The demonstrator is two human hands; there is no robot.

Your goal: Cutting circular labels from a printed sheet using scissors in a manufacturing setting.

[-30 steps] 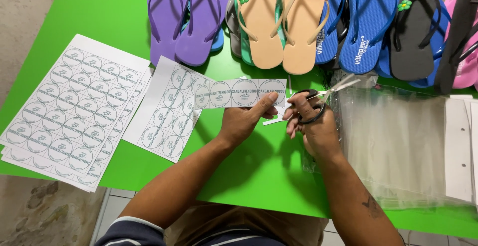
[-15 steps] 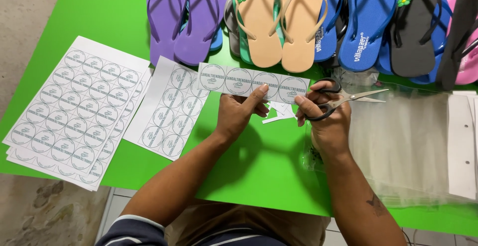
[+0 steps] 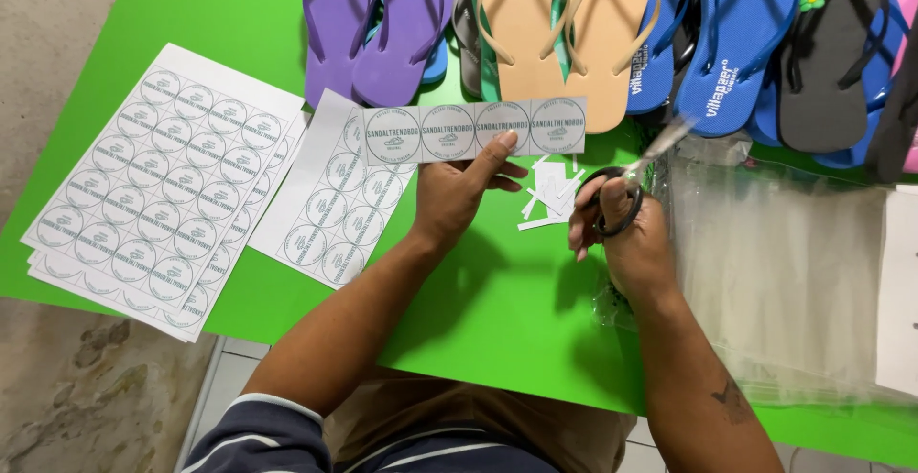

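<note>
Hands are working over a green table (image 3: pixel 497 301): left hand (image 3: pixel 457 191) is pinching a white paper strip of four round labels (image 3: pixel 475 132) at twelve o'clock; right hand (image 3: pixel 622 229) is gripping black-handled scissors (image 3: pixel 626 186), blades blurred.

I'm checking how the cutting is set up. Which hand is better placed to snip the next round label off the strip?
Probably the right hand: it already holds the scissors, while the left hand pinches the label strip.
</note>
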